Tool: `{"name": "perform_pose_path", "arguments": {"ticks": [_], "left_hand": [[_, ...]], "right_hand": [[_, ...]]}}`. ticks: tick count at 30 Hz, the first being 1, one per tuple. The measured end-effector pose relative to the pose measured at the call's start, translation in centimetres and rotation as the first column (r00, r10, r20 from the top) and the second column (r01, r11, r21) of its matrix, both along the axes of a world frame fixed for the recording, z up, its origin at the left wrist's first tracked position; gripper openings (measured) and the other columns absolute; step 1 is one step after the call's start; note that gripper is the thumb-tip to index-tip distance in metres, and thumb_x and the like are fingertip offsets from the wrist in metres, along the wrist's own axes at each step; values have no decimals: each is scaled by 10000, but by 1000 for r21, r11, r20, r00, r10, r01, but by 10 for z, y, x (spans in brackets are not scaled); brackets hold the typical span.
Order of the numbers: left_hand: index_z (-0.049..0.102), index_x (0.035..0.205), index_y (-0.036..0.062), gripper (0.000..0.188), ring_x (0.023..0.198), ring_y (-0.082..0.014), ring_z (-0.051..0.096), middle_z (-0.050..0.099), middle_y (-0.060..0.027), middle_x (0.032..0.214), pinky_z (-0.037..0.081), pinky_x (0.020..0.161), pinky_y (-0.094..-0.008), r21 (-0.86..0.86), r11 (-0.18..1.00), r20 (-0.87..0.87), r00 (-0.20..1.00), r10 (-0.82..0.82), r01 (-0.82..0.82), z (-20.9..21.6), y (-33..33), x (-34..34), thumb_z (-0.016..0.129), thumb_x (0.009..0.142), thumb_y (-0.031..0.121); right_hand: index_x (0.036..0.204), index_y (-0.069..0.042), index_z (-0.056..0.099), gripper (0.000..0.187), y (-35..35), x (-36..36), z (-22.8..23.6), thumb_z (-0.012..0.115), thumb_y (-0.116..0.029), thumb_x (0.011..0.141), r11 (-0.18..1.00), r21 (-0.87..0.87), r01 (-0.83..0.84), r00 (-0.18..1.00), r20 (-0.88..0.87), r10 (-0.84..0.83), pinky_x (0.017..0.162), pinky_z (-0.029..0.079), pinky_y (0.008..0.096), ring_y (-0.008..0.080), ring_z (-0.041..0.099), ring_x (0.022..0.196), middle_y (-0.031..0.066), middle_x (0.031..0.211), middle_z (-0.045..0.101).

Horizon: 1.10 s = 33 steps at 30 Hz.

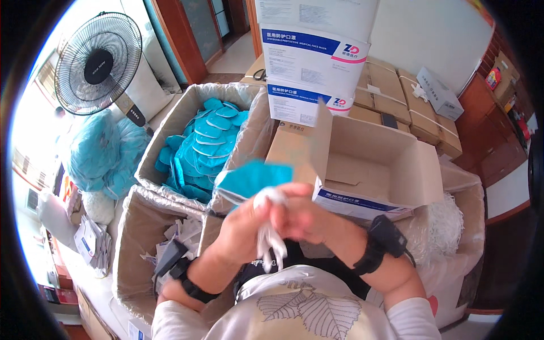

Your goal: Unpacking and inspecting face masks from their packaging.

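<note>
My two hands meet in front of my chest, fingers closed and partly blurred. A blue face mask (258,178) with a white edge sticks out beyond them to the upper left. White strips (271,243), perhaps elastic straps, come out between the hands and hang below. My left hand (241,226) is closed around the strips near the mask. My right hand (303,215) presses against it, fingers curled at the mask's near edge. The overlapping fingers hide exactly where each grips. Beyond the hands stands a lined bin (148,170) piled with blue masks (209,133).
An open carton (368,161) stands beyond my right hand, before stacked white boxes (311,56). A bin (473,226) at right holds white cords (445,226). Another bin (133,249), at left, contains paper packets (184,232). A fan (99,65) stands far left near bagged masks (93,150).
</note>
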State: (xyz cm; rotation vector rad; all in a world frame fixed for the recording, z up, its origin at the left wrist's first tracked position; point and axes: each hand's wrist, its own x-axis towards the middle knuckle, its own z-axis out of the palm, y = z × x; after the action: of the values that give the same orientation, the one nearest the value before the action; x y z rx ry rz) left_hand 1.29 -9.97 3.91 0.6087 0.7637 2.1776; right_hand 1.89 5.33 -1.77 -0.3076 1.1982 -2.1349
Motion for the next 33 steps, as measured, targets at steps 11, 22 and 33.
{"name": "perform_pose_path", "arguments": {"ticks": [11, 22, 33], "left_hand": [[464, 826, 80, 222, 1212, -206, 348, 470, -26, 1097, 278, 1008, -357, 11, 920, 286, 883, 372, -391, -34, 13, -6, 360, 929, 247], [491, 856, 75, 182, 1133, -207, 410, 462, -43, 1108, 298, 981, -352, -94, 907, 366, 833, 414, -410, -50, 14, 4, 410, 911, 228], [485, 983, 32, 258, 1128, -182, 393, 457, -39, 1010, 307, 943, -320, -346, 788, 103, 814, 572, -510, -61, 25, 10, 383, 929, 263]], "right_hand": [[941, -50, 512, 204, 10, 37, 43, 612, -158, 800, 661, 369, 653, 690, -649, -320, 624, 451, 265, 154, 544, 771, 42, 867, 547], [845, 4, 503, 183, 2, 35, 38, 477, -173, 884, 730, 553, 402, 897, -398, -192, 589, 425, 280, 124, 500, 636, 52, 691, 528], [905, -8, 470, 220, -15, 41, 6, 419, -222, 899, 639, 522, 565, 744, -657, -121, 656, 431, 408, 355, 534, 754, 186, 840, 529]]}}
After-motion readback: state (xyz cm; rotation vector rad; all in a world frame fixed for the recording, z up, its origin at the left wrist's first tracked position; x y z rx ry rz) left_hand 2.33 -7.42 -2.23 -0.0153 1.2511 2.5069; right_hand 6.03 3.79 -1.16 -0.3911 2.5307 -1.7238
